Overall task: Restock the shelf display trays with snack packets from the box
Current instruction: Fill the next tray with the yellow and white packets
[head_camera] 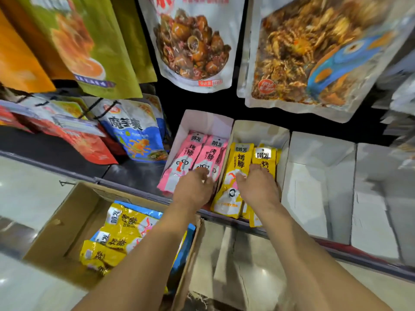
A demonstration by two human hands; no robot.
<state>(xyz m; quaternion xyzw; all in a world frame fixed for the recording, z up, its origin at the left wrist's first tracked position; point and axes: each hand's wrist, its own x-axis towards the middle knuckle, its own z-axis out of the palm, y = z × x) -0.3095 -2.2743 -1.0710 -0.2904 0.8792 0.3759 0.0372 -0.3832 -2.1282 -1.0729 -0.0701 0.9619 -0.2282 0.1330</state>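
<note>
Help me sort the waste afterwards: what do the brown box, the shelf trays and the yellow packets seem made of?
The box looks like plain brown cardboard, matte, with folded flaps. The trays are probably thin white card, matte and sharply creased at the corners. The yellow packets are likely plastic or foil-lined film: glossy, crinkled, catching the light.

Your one head camera, wide-angle, faces forward and steeply down, close over the shelf trays [321, 151], with the box [56, 232] at lower left.
</note>
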